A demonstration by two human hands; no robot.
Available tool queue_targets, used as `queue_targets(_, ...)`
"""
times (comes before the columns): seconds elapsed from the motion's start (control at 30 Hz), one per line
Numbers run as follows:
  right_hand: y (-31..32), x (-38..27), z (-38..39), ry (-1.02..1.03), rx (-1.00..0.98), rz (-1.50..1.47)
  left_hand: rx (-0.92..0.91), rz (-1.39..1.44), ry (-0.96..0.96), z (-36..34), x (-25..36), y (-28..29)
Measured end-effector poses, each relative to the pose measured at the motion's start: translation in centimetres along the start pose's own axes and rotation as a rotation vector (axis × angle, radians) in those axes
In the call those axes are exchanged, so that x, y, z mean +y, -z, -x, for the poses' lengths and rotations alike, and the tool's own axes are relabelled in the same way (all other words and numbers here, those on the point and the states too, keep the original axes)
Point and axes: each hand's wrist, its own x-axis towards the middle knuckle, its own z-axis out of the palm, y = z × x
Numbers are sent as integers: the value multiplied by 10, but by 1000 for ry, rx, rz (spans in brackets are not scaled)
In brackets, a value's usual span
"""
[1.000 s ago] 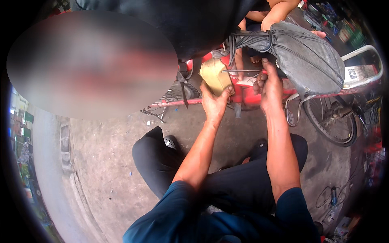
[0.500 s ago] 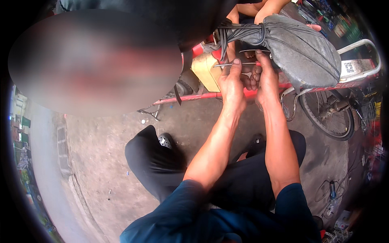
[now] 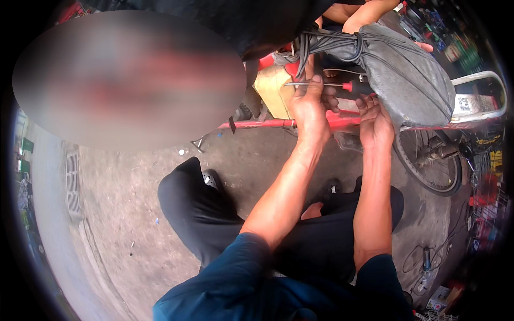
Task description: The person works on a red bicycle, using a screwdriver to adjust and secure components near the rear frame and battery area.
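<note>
Between the thumb and fingers of my left hand (image 3: pixel 313 115) is a thin metal rod with a red end (image 3: pixel 333 84), held level, its red end to the right. My right hand (image 3: pixel 376 125) is apart from the rod, palm up, with loosely bent fingers beneath the grey covered bicycle seat (image 3: pixel 409 75); I see nothing in it. Both hands are at the red bicycle frame (image 3: pixel 257 124). Left of my left hand is a yellowish box-shaped part (image 3: pixel 274 88). A thin cable (image 3: pixel 350 71) runs beside the seat.
Another person's arms (image 3: pixel 369 16) reach in behind the seat. Black cords (image 3: pixel 332 45) wrap the seat and frame. A white metal rack (image 3: pixel 484 112) and a wheel (image 3: pixel 431 160) lie to the right. A corded tool (image 3: pixel 426 259) rests on the concrete floor (image 3: pixel 128 214).
My right hand has moved down and right, away from the rod's red end, and its fingers have loosened. My left hand keeps the rod at about the same place.
</note>
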Motion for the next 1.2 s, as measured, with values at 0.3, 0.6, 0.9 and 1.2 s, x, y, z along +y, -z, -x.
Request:
queue_targets(0.3, -34, -15, 13, -62, -48, -152, -1, 21, 41, 0, 6, 5)
queue_targets(0.6, -9, 4, -2, -128, 246, 282, -16, -10, 40, 0, 3, 4)
queue_targets(0.9, 4, -8, 12, 67, -68, -29, 24, 16, 72, 1, 9, -1)
queue_targets(1.2, -15, -6, 19, -21, -90, -69, -10, -9, 65, 2, 6, 2)
